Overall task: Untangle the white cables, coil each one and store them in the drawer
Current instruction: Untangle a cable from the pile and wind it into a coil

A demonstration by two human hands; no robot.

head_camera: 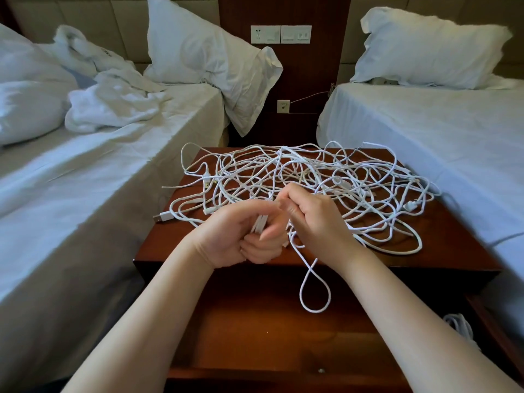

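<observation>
Open drawer (255, 330) beneath cable tangle (312, 182)

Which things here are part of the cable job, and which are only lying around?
Part of the job:
- tangle of white cables
- cable loop hanging from the hands
- left hand, right hand
- open drawer
- coiled cable in the drawer

Lying around:
- pillows
- crumpled towel
- wall sockets

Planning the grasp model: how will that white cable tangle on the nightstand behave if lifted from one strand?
Probably floppy: a loop hangs limp below the right hand. The cable tangle is heavily interlaced, so neighbouring strands would likely drag along. Thin strands look light; a USB plug may snag.
</observation>
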